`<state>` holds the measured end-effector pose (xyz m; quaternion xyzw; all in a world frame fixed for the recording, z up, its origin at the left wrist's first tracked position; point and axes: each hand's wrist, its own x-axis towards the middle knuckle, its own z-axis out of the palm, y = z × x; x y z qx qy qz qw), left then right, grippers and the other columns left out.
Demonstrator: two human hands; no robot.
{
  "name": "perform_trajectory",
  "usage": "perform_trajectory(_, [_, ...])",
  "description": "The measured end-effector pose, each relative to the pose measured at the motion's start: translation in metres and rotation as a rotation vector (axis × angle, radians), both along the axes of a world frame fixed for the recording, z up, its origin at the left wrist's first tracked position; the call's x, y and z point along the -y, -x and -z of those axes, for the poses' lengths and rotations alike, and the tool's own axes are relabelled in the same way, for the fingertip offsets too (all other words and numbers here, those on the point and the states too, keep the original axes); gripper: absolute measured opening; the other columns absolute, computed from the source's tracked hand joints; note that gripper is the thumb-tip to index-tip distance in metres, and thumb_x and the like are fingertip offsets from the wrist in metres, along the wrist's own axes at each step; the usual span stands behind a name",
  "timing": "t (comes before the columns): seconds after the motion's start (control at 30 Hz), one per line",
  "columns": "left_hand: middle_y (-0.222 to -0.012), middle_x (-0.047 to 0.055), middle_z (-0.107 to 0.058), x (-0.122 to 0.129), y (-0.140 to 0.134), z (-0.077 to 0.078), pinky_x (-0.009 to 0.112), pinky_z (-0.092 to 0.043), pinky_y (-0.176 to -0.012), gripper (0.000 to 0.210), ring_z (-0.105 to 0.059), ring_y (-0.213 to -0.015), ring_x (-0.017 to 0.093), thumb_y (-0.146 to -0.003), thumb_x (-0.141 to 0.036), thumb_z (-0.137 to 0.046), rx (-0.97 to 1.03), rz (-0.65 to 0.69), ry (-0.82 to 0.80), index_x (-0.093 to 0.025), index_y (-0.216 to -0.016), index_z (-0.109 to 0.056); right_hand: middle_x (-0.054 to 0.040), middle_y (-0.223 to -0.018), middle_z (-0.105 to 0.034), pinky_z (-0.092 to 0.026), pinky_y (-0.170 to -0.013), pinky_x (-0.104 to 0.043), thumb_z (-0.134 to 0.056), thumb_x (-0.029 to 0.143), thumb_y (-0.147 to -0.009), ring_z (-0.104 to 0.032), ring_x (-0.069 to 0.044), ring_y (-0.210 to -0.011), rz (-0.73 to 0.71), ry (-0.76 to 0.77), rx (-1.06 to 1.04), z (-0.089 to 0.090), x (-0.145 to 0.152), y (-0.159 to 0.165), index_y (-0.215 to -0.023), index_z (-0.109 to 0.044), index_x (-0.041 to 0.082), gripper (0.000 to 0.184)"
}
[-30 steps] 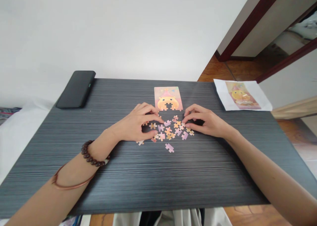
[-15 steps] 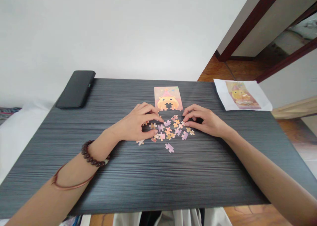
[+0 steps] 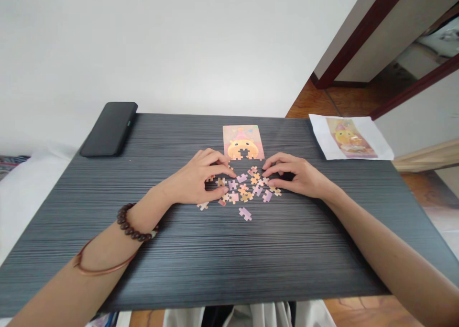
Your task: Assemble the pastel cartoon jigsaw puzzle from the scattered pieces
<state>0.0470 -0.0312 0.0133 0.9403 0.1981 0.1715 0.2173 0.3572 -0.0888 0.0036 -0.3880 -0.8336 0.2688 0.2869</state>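
Observation:
Several loose jigsaw puzzle pieces [image 3: 245,196], in lilac, pink and orange, lie in a pile between my hands. At the pile's left edge rests my left hand [image 3: 202,178], thumb and fingers apart, touching or just over pieces there. My right hand [image 3: 296,175] is at the right edge, its fingers apart and curved above the pieces, with nothing visibly held. Behind the pile lies the joined part of the puzzle [image 3: 244,140], showing a yellow animal in a pink hat, with a notch in its lower edge. A single lilac puzzle piece [image 3: 245,214] lies nearest to me.
The dark table [image 3: 215,260] stands against a white wall. A black flat device like a power bank or phone [image 3: 109,128] lies at the back left. On the right is a white sheet [image 3: 351,136] with a printed picture of the same animal.
My right hand's fingers have shifted slightly left and its thumb has lowered a little over the pieces. My left hand and the joined part stay where they were.

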Motion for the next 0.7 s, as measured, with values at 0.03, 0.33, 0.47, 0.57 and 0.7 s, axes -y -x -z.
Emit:
perform_trajectory(0.03, [-0.114,0.007,-0.060,-0.0001,0.0000,0.0002,0.042,-0.039,-0.100,0.025,-0.053,-0.111,0.025,-0.089,-0.028,-0.062,0.000,-0.002,0.001,-0.023,-0.112,-0.070,-0.0083,-0.109,-0.070,-0.054,-0.091,-0.036,-0.070,0.033,-0.091,-0.068,-0.021,-0.101,-0.010,-0.005,0.011,0.0002,-0.0002,-0.0004,-0.099,-0.076,0.023,0.014])
perform_trajectory(0.33, [-0.113,0.007,-0.060,-0.0005,-0.0004,0.0007,0.042,-0.039,-0.100,0.024,-0.053,-0.111,0.024,-0.089,-0.028,-0.062,0.006,0.000,-0.001,-0.023,-0.112,-0.070,-0.0076,-0.102,-0.068,-0.055,-0.077,-0.030,-0.068,0.027,-0.091,-0.067,-0.018,-0.090,0.058,-0.012,-0.052,-0.0007,0.0010,0.0021,-0.092,-0.073,0.021,0.008])
perform_trajectory(0.47, [-0.114,0.007,-0.060,-0.0007,-0.0005,0.0003,0.043,-0.039,-0.099,0.026,-0.054,-0.110,0.024,-0.089,-0.021,-0.057,0.010,0.001,0.014,-0.023,-0.112,-0.070,-0.0078,-0.105,-0.066,-0.055,-0.086,-0.033,-0.064,0.021,-0.092,-0.067,-0.019,-0.095,0.029,-0.063,-0.035,-0.0015,0.0021,0.0035,-0.097,-0.074,0.022,0.011])
perform_trajectory(0.57, [-0.113,0.007,-0.060,-0.0009,-0.0006,-0.0004,0.043,-0.039,-0.099,0.029,-0.054,-0.110,0.024,-0.088,-0.015,-0.053,0.018,0.007,0.030,-0.022,-0.112,-0.069,-0.0083,-0.108,-0.066,-0.054,-0.090,-0.036,-0.062,0.022,-0.093,-0.066,-0.020,-0.100,0.017,-0.105,0.009,-0.0015,0.0032,0.0058,-0.107,-0.074,0.023,0.018])
perform_trajectory(0.7, [-0.113,0.007,-0.061,-0.0010,-0.0007,-0.0011,0.044,-0.040,-0.099,0.027,-0.054,-0.110,0.024,-0.089,-0.016,-0.053,0.015,0.003,0.033,-0.022,-0.110,-0.069,-0.0083,-0.110,-0.066,-0.052,-0.089,-0.038,-0.058,0.020,-0.095,-0.065,-0.021,-0.101,0.005,-0.163,0.108,-0.0019,0.0047,0.0090,-0.110,-0.074,0.025,0.022])
